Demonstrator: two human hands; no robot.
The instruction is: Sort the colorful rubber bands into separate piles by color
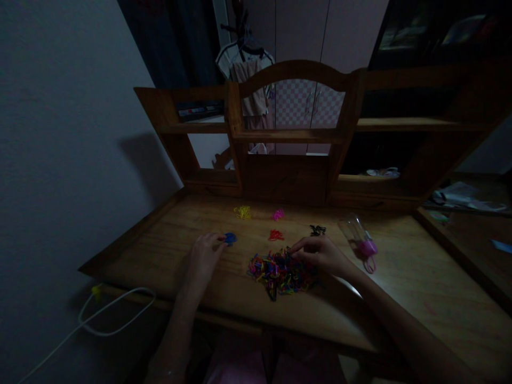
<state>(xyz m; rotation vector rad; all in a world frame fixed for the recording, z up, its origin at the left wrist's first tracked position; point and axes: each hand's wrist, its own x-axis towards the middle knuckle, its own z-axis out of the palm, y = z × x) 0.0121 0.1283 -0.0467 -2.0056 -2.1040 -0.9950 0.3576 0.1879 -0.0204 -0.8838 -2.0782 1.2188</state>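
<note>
A heap of small mixed-colour paper clips (280, 272) lies near the front of the wooden desk. At its upper right edge, my right hand (320, 253) has thumb and index finger pinched together; what they hold is too dark to make out. My left hand (206, 256) pinches at a small pile of blue paper clips (230, 238), left of the heap. Behind the heap are separate little piles: yellow paper clips (242, 213), pink paper clips (278, 214), red paper clips (276, 234) and black paper clips (318, 230).
A clear bottle with a pink cap and loop (366, 245) lies on its side at the right. The desk (168, 234) is backed by a wooden shelf unit (286, 136). A white cable (116, 333) hangs at the left front, beside the wall.
</note>
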